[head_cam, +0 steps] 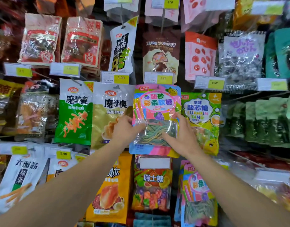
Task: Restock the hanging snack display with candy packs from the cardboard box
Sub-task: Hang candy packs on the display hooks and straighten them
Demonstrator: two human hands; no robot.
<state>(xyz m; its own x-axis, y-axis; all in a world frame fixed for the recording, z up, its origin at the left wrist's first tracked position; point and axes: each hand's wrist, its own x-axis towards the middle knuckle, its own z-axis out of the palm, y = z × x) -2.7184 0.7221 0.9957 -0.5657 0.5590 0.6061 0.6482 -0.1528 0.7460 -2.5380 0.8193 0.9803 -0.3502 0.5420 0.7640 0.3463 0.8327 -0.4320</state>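
A pink and blue candy pack (156, 105) with coloured sour strips in its clear window hangs at the middle of the display, its top at a peg under a yellow price tag (159, 78). My left hand (127, 128) grips the pack's left edge, thumb on its front. My right hand (182, 133) holds the right side, fingers spread across the clear window. More packs of the same candy (198, 192) hang on the row below, to the right. The cardboard box is out of view.
Hanging snack bags fill the wall. A beige bag (110, 112) hangs left of the candy pack, a green sour-candy bag (201, 115) right of it, a fruit-candy bag (153, 184) below. Price tags stick out on peg ends above each row.
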